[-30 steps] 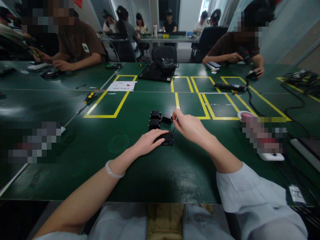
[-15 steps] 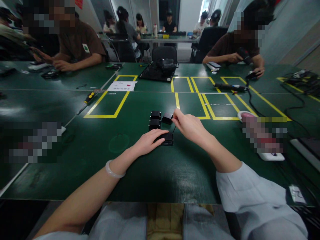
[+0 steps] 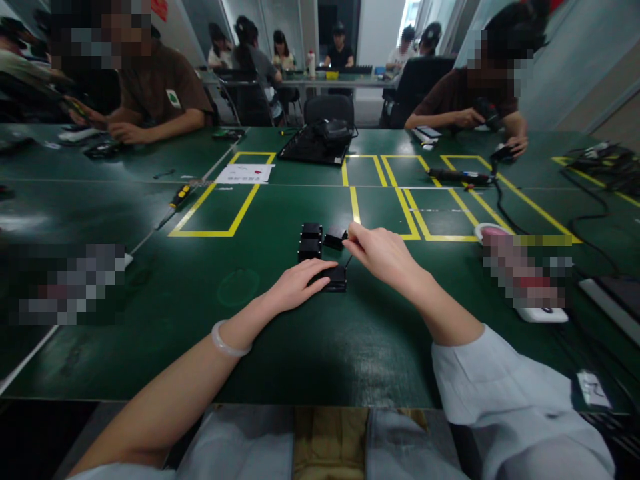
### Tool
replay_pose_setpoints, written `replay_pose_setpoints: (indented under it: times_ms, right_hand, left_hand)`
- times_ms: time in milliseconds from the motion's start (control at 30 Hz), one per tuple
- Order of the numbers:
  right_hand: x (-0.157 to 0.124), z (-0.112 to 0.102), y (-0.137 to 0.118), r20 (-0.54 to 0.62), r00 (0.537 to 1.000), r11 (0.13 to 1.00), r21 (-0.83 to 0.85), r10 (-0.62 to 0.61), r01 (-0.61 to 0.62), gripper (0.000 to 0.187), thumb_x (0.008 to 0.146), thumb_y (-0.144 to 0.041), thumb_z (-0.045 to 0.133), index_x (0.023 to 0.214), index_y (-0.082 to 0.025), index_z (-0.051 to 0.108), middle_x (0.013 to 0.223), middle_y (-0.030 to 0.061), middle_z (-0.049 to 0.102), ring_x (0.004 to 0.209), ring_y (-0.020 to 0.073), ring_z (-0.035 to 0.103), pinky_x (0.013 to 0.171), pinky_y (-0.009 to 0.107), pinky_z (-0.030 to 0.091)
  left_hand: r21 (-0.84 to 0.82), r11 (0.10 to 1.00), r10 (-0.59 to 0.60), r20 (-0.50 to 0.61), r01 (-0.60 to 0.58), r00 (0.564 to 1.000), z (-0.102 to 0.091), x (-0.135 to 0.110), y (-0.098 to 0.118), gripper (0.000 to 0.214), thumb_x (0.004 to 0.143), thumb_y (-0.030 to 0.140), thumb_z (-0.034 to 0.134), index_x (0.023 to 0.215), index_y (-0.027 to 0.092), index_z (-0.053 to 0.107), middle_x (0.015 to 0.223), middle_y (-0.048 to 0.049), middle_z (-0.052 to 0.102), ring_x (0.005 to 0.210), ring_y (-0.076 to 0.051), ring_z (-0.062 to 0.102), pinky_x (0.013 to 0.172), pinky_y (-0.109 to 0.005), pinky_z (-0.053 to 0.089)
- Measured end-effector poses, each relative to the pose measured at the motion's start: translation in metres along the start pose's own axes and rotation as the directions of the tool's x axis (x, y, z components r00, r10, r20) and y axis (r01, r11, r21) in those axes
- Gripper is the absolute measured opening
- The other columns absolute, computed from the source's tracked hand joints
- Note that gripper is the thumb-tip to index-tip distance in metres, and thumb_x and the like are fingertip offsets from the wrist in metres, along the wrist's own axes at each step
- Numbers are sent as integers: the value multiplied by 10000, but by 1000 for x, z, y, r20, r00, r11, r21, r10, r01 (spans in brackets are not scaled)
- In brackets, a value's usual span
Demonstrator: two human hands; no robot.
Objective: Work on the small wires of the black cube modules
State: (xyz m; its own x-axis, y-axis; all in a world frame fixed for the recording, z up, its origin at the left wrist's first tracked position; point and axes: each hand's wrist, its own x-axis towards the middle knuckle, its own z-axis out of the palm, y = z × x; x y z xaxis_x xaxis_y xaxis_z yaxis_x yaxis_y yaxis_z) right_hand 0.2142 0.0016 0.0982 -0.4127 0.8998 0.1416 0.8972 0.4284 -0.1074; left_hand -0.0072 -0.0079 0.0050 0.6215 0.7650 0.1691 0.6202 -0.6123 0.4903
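Observation:
My left hand (image 3: pixel 295 287) rests on a small black block (image 3: pixel 336 275), fingers stretched over its top and thumb along its near side, holding it against the table. Pinched in my right hand (image 3: pixel 380 250) is a thin dark-shafted tool (image 3: pixel 349 261); its handle is hidden by the fingers. The shaft slants down to the block's right far corner, and I cannot make out exactly what its tip meets. Just beyond, a tilted black block (image 3: pixel 335 238) lies near my right fingertips. To its left stand black blocks (image 3: pixel 311 241) in a row, with small shiny spots along their sides.
Yellow tape outlines (image 3: pixel 233 233) mark the green table (image 3: pixel 300 353). A yellow-and-black screwdriver (image 3: pixel 181 195) lies left, near a paper sheet (image 3: pixel 245 174). At right are a white-ended, partly blurred object (image 3: pixel 543 314) and cables (image 3: pixel 593 217). Two people work across the table, beside a black panel (image 3: pixel 313 148).
The view has shifted very slightly. My left hand stays on the block, and my right hand with the thin tool has barely moved.

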Motion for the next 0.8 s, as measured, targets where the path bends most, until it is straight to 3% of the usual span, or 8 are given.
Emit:
replay_pose_setpoints:
  times_ms: [133, 567, 800]
  right_hand:
    - [2, 3, -2, -8, 1000, 1000, -5, 5, -5, 316, 978, -434, 333, 1008, -215, 560, 779, 56, 669, 650, 167, 562, 539, 278, 212]
    - [-1, -1, 1, -11, 1000, 995, 97, -29, 30, 262, 963, -291, 297, 1096, -196, 502, 849, 51, 677, 623, 142, 528, 547, 276, 226]
    - [0, -1, 0, 10, 1000, 998, 64, -6, 5, 309, 975, -415, 318, 1028, -212, 544, 809, 56, 670, 659, 165, 560, 542, 273, 219]
  left_hand:
    - [-3, 1000, 6, -4, -6, 1000, 0, 0, 0, 399, 1010, 392, 392, 1374, 257, 482, 1299, -58, 579, 1186, -224, 542, 1028, -372, 425]
    - [-1, 1000, 2, 5, -2, 1000, -2, 1, 2, 399, 1013, 389, 385, 1375, 251, 479, 1310, -60, 577, 1202, -223, 534, 1033, -381, 425]
    - [-1, 1000, 3, -6, -3, 1000, 0, 0, 0, 400, 1009, 391, 398, 1376, 255, 481, 1314, -58, 575, 1201, -225, 536, 1045, -385, 419]
